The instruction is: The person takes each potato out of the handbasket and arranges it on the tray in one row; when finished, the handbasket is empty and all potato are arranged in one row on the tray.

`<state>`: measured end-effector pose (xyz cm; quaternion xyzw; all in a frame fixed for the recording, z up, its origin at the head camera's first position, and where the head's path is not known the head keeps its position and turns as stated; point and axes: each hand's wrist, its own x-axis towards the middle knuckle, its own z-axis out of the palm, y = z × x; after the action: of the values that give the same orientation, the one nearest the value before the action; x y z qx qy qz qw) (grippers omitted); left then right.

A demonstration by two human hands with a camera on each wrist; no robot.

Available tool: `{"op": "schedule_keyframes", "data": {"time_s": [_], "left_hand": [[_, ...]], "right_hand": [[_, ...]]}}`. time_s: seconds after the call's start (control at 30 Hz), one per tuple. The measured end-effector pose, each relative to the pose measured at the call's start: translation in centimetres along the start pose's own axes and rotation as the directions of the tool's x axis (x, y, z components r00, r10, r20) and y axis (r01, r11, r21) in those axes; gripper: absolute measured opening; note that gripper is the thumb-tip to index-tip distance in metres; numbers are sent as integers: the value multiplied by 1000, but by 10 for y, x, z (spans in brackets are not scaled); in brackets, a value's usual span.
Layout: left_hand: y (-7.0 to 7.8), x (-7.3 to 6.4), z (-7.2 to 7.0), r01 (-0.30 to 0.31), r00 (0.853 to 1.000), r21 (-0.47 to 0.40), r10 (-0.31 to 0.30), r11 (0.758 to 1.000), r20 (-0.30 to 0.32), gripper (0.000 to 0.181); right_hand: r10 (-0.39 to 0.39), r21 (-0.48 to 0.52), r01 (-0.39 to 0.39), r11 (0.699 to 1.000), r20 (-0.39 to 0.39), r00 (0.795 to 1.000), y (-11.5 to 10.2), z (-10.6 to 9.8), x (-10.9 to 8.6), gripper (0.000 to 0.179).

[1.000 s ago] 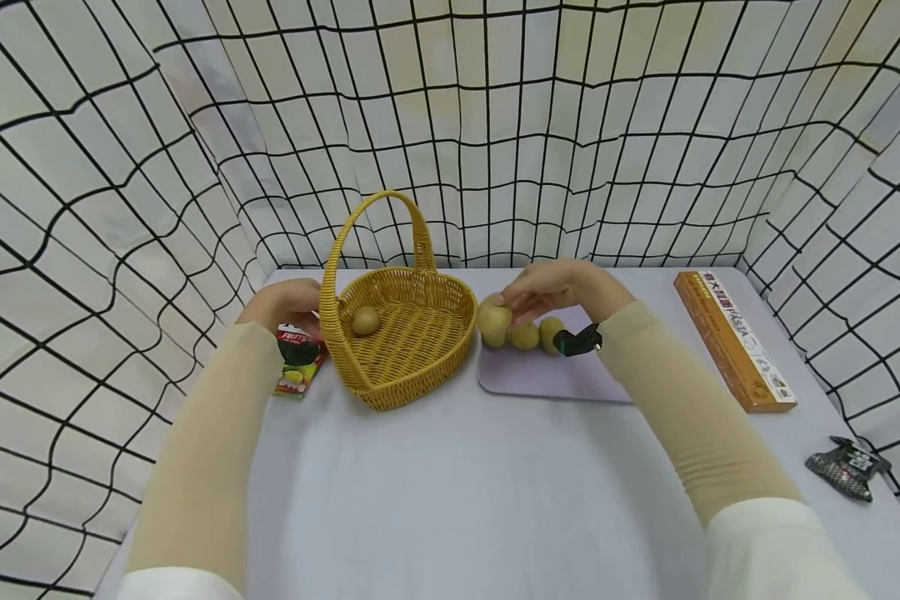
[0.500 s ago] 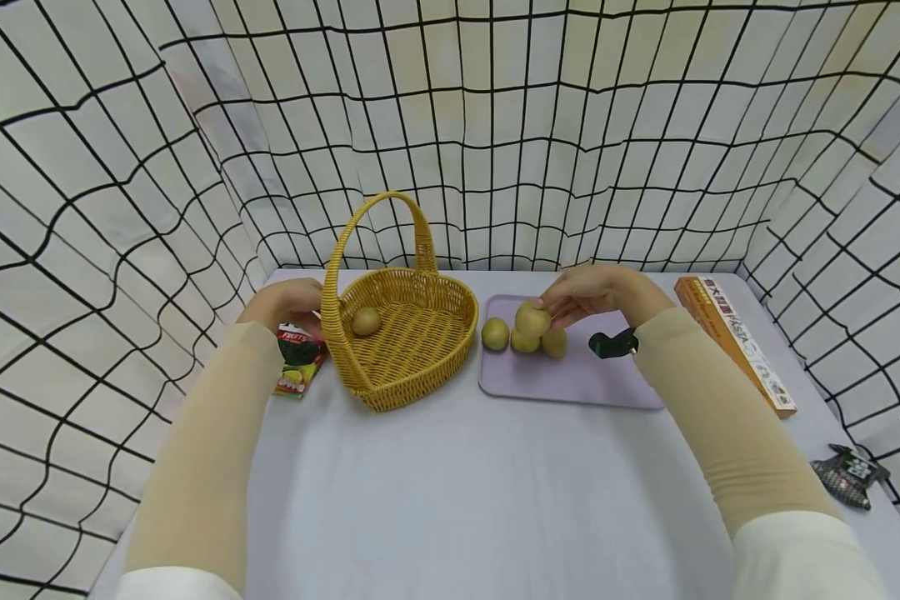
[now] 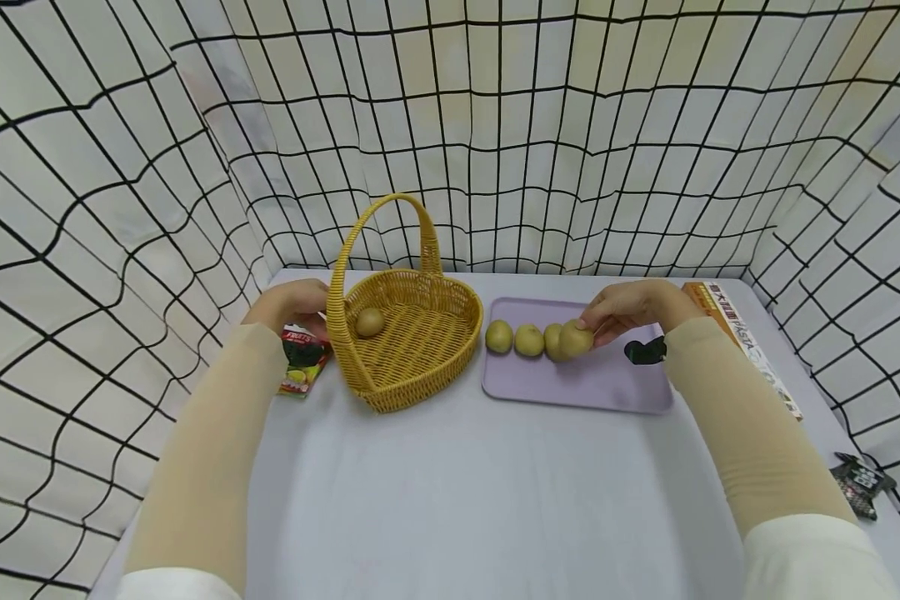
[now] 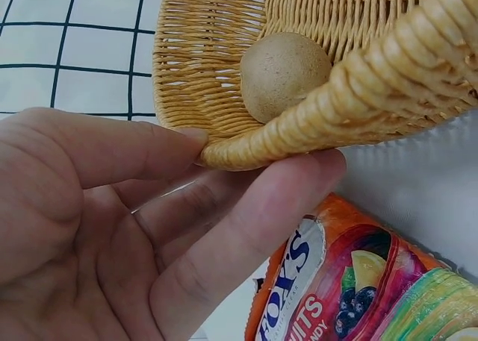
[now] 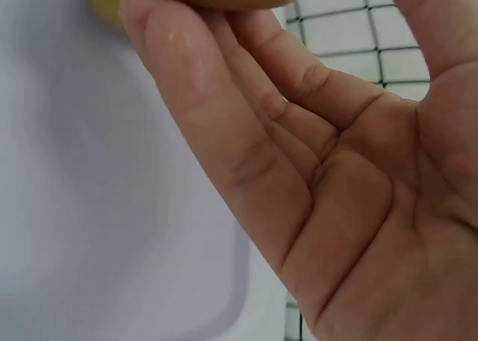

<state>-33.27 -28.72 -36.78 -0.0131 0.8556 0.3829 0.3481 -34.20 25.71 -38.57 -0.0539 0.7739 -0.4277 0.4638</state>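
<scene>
At the left stands a yellow woven basket [image 3: 426, 395] with a tall handle, and one brown potato [image 3: 370, 322] lies in it. My left hand [image 3: 294, 305] pinches the basket's left rim between thumb and fingers, as the left wrist view shows with the rim [image 4: 258, 148]. Over a lilac tray [image 3: 592, 392], my right hand [image 3: 633, 307] holds a yellowish potato [image 3: 575, 339] by its fingertips. Several more potatoes [image 3: 528, 340] sit in a row on the tray, just left of the held one. Whether the held potato touches the tray I cannot tell.
A fruit candy bag [image 4: 358, 281] lies beneath my left hand, beside the basket. Behind my right forearm is an orange-and-white pasta box [image 3: 746, 342]. A small dark packet [image 3: 858, 485] lies at the far right. Black netting [image 3: 525, 171] closes off the back and sides.
My right hand has carried the held potato rightward from beside the basket, over the row on the tray, to the row's right end. My left hand stays on the basket rim.
</scene>
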Motion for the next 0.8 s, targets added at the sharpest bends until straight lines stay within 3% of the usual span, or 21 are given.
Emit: {"op": "schedule_keyframes", "data": {"time_s": [0.33,0.8], "left_hand": [[-2,0,1,18,1000,-21,-18,1000,-14,44],[-2,2,1,17,1000,-19,-17,1000,-22,44]], "right_hand": [[27,-4,-27,1000,-70,997,32,-10,8,18],[-30,-37,28,999,-74,997,42,-11,18,53]]}}
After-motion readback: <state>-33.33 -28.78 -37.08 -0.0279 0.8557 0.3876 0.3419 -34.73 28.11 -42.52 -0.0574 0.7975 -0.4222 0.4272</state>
